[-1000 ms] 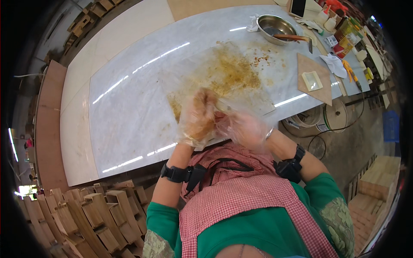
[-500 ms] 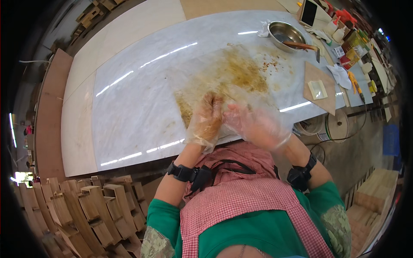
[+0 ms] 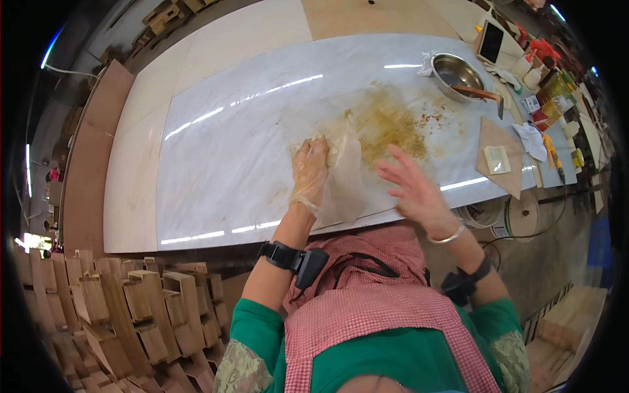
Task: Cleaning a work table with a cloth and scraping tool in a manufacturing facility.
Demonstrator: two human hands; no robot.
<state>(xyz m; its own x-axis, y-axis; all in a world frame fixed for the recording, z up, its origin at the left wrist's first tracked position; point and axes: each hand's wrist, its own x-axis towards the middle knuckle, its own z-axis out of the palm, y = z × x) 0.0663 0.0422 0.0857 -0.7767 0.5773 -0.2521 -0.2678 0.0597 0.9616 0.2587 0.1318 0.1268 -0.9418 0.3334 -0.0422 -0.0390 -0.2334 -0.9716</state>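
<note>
Viewed remotely, I log left hand curled on clear plastic film at its 4 o'clock, right hand fingers spread, bare; best, I judge, lifting film clear of yellow-brown stain at 1 o'clock.
</note>
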